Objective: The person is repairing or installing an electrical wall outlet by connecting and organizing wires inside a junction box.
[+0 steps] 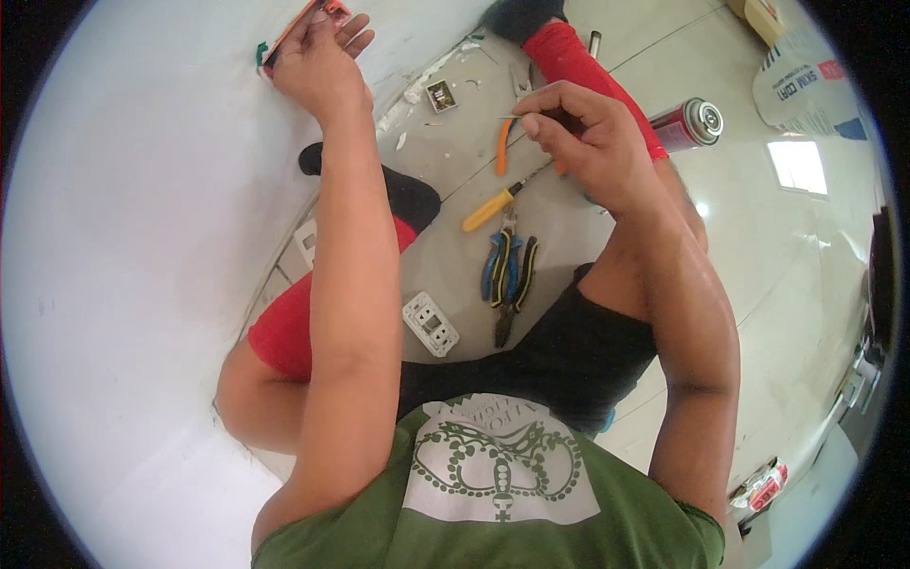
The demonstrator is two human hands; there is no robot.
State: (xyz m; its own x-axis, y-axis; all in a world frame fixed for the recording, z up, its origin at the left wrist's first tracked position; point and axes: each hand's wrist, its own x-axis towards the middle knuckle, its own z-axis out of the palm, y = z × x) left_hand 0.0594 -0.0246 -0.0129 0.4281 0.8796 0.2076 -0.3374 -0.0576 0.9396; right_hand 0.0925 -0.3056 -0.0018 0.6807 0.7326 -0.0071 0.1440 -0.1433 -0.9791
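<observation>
At the top of the white wall, my left hand (322,71) has its thumb and index finger bent into an orange electrical wall box (292,27). What those fingertips hold is hidden; the other fingers are loosely curled. A bit of green wire (261,54) shows beside the box. My right hand (592,137) is raised over the floor, pinching a thin, pin-like piece (509,118) too small to name. Below it lie orange-handled pliers (502,147), partly covered by the hand, and a yellow-handled screwdriver (489,210). Blue-and-black pliers (507,275) lie nearer my lap.
A white socket outlet (430,324) and a white frame (305,244) lie between my legs and the wall. Near my feet sits a small dark square part (440,96) among wall crumbs. A spray can (697,123) and a white printed bag (806,85) are on the right.
</observation>
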